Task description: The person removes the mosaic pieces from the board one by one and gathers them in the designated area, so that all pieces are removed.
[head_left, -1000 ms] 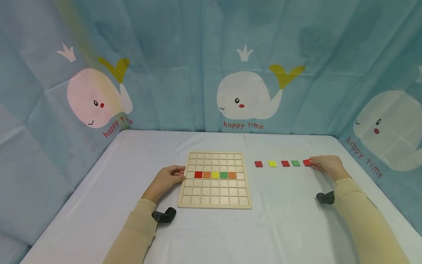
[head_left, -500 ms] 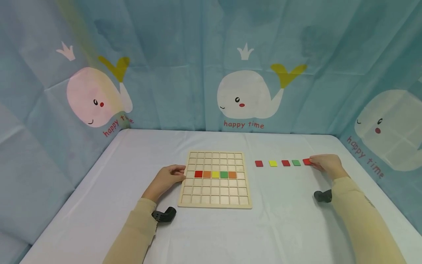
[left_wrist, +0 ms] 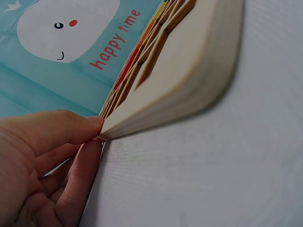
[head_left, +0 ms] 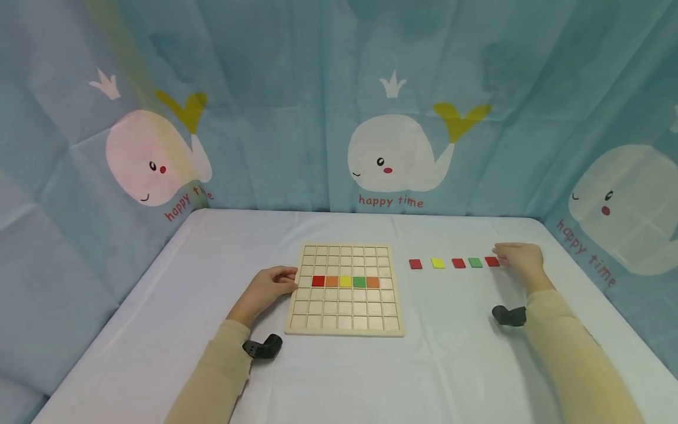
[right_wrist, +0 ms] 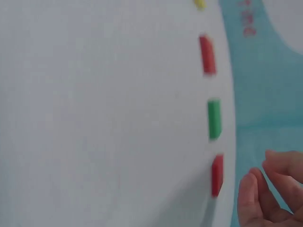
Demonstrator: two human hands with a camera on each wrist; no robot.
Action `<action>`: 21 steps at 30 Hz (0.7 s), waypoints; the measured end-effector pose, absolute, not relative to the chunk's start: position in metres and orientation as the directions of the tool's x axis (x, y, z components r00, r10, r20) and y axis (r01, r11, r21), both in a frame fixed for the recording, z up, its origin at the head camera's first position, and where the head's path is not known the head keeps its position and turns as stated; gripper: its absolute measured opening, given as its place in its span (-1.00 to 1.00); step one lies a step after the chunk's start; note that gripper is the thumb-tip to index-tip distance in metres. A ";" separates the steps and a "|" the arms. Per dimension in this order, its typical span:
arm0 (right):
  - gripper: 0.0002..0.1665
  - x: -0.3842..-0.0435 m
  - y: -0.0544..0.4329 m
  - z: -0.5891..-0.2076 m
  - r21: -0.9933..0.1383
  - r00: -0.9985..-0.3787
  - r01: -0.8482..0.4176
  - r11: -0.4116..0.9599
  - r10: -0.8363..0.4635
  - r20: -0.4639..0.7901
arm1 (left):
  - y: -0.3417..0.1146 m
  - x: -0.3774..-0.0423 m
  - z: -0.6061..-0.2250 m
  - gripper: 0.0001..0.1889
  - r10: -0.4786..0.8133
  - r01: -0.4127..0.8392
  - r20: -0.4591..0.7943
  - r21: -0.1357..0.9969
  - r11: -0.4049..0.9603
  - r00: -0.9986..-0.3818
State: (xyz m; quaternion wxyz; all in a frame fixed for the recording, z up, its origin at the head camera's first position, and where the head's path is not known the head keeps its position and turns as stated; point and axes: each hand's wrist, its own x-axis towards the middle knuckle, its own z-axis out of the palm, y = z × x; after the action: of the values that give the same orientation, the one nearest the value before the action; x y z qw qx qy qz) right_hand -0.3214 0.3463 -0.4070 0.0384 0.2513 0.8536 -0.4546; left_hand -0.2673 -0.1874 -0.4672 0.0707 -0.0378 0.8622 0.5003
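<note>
My left hand (head_left: 265,290) pinches the left edge of a wooden grid board (head_left: 345,308); the left wrist view shows thumb and finger at its rim (left_wrist: 161,106). One row of the grid bears a red tile (head_left: 318,281), an orange tile (head_left: 332,281), a yellow tile (head_left: 346,281), a green tile (head_left: 359,282) and a second orange tile (head_left: 373,282). Just above the rightmost loose red tile (head_left: 492,261) is my right hand (head_left: 521,262). In the right wrist view its fingers (right_wrist: 248,191) are bent loosely, with nothing between them, apart from that tile (right_wrist: 217,175).
Left of that tile, a green tile (head_left: 475,262), a red tile (head_left: 458,263), a yellow tile (head_left: 438,263) and another red tile (head_left: 415,264) lie in a row on the white tablecloth (head_left: 450,353). A blue whale-print curtain (head_left: 275,153) surrounds the table.
My right hand has let go of the rightmost red tile and risen slightly from it; the tile now lies flat in the row. The left hand and board stay in place.
</note>
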 end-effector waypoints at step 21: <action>-0.45 -0.304 0.227 -0.404 -0.814 -0.960 0.281 0.507 0.139 -0.245 | -0.186 -0.266 -0.467 -0.51 0.011 -0.126 -0.152 0.857 0.500 -0.988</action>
State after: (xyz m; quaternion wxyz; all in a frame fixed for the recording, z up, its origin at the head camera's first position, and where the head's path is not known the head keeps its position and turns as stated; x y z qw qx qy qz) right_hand -0.3043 0.2272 -0.4040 0.0742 0.1214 0.8650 -0.4812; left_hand -0.2661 -0.1860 -0.4671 0.0688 -0.0334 0.8634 0.4987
